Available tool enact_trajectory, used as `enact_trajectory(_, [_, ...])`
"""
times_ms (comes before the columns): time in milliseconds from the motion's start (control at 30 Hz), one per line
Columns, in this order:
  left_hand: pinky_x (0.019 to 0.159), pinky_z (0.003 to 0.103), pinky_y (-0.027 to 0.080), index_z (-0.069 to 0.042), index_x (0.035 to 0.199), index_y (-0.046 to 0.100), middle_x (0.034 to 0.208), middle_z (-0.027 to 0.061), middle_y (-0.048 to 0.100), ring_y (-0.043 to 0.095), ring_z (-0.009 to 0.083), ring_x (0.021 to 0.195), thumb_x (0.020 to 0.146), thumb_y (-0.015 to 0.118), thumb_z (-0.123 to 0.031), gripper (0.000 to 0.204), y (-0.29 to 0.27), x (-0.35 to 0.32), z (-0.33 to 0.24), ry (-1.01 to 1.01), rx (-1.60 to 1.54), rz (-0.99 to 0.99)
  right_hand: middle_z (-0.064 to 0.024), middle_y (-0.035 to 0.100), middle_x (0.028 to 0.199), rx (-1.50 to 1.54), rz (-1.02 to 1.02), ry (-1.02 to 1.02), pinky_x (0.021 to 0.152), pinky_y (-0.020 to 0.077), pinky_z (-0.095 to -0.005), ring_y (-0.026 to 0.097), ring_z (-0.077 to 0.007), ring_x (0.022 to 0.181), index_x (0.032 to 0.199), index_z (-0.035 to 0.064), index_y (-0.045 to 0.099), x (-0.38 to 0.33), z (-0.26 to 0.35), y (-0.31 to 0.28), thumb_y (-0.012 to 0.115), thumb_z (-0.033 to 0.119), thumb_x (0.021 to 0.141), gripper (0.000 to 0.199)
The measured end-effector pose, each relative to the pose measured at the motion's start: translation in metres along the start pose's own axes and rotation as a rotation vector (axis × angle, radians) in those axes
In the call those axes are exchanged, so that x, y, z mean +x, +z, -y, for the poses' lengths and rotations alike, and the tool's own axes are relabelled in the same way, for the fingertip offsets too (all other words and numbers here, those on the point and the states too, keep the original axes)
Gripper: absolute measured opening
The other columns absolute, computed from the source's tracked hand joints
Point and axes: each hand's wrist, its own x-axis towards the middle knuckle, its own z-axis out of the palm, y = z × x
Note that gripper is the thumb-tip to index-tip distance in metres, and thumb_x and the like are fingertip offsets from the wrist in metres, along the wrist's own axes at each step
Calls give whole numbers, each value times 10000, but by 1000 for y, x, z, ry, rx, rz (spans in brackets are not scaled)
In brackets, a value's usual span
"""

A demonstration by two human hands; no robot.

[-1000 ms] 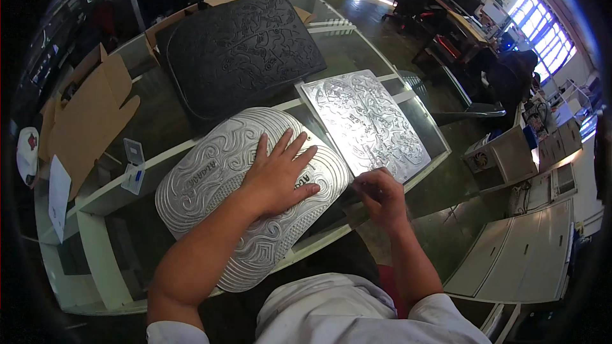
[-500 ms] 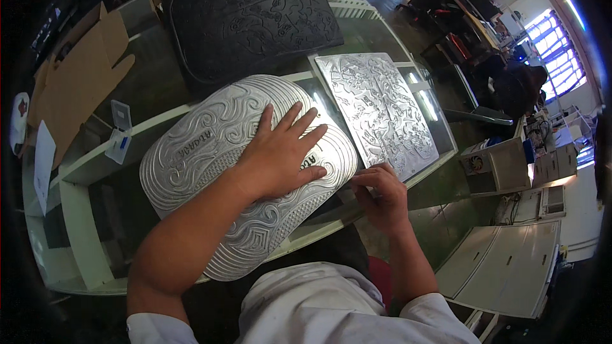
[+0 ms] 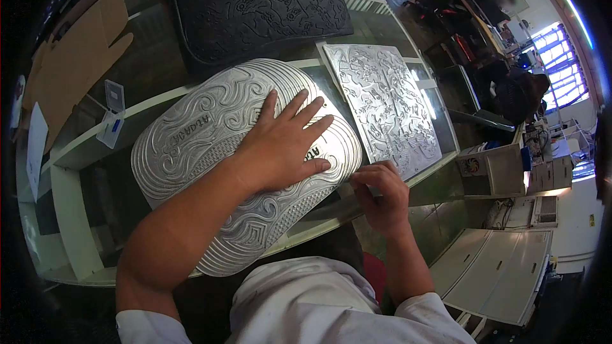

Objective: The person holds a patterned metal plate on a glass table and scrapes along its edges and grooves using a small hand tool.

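Observation:
A silvery engraved metal plate [image 3: 185,130], with rounded ends and swirl patterns, lies on the glass table near me. Palm down on its right half, my left hand [image 3: 280,143] has its fingers spread. My right hand [image 3: 384,196] is curled in a pinch at the plate's right edge. Whatever those fingers may hold is hidden or too small to make out. Just beyond my right hand rests a second, four-sided metal plate [image 3: 390,105] with raised figures, its lower edge close to my knuckles.
A black embossed panel [image 3: 261,9] lies at the far side of the table. Cardboard [image 3: 80,57], a small clear case [image 3: 111,118] and a white sheet [image 3: 37,150] are at the left. The table has a pale frame [image 3: 71,223]. Cabinets [image 3: 494,274] stand at the right.
The view has shifted slightly, so the plates and table sit a little differently in the picture. Both hands keep the same places at the rounded plate.

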Motion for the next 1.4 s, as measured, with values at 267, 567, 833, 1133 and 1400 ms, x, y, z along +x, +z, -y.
enact_trajectory(267, [1175, 584, 27, -128, 1471, 367, 1570, 145, 240, 125, 313, 1481, 893, 523, -584, 754, 1, -1, 1, 5, 20, -22, -64, 678, 854, -4, 19, -8, 711, 486, -347, 632, -253, 783, 904, 70, 622, 2, 0, 1, 696, -62, 723, 236])
enact_trajectory(567, [1174, 590, 37, -121, 1466, 375, 1556, 157, 265, 139, 316, 1478, 894, 528, -575, 746, 3, 0, 2, 16, 23, -42, -65, 681, 857, 7, 21, 11, 724, 487, -346, 637, -256, 784, 904, 73, 624, 2, -1, 3, 698, -72, 714, 250])
enact_trajectory(833, [1174, 588, 37, -122, 1460, 386, 1557, 152, 269, 142, 313, 1478, 893, 547, -551, 729, 3, -1, 1, 11, 1, -47, -71, 685, 860, -14, 46, 31, 731, 487, -347, 644, -253, 789, 894, 69, 631, 2, 1, 3, 702, -68, 722, 232])
enact_trajectory(1133, [1177, 584, 36, -127, 1462, 384, 1559, 149, 266, 143, 310, 1478, 884, 545, -575, 749, 2, -1, 1, 5, 9, -39, -63, 683, 859, 31, 46, -49, 722, 484, -345, 638, -251, 786, 910, 70, 642, 0, 10, -2, 715, -68, 689, 270])
enact_trajectory(1400, [1176, 584, 43, -124, 1461, 385, 1559, 152, 266, 148, 314, 1477, 890, 543, -567, 739, 4, 0, 1, 16, 15, -50, -60, 686, 853, 12, 14, 36, 724, 480, -339, 626, -246, 793, 891, 75, 665, -1, 1, 1, 720, -60, 706, 236])
